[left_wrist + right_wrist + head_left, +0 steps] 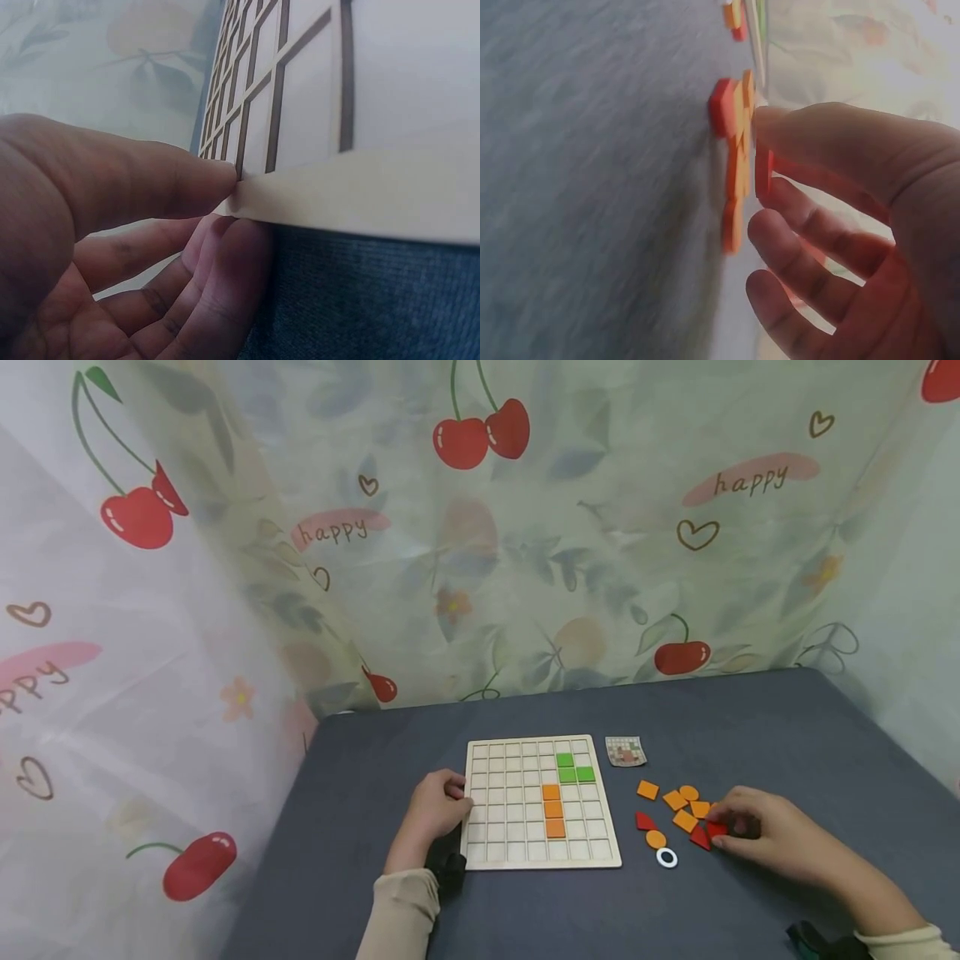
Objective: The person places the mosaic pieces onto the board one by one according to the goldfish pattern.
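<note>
A pale wooden grid board (pixel 491 831) lies on the dark cloth, with three orange squares (pixel 553 810) in a column and several green squares (pixel 566 774) higher up. My left hand (pixel 437 806) pinches the board's left edge; in the left wrist view the thumb (pixel 172 176) presses on the rim while the fingertips curl against its underside. Over the loose pieces at the right, my right hand (pixel 787 839) pinches a red tile (pixel 763 169) between thumb and fingers. Part of that tile is hidden by the thumb.
Orange squares (pixel 685 821), orange discs (pixel 656 839), red pieces (pixel 644 821) and a white ring (pixel 667 857) lie right of the board. A small printed card (pixel 626 752) sits beyond them. Patterned curtains (pixel 525 577) rise behind the table and at its sides.
</note>
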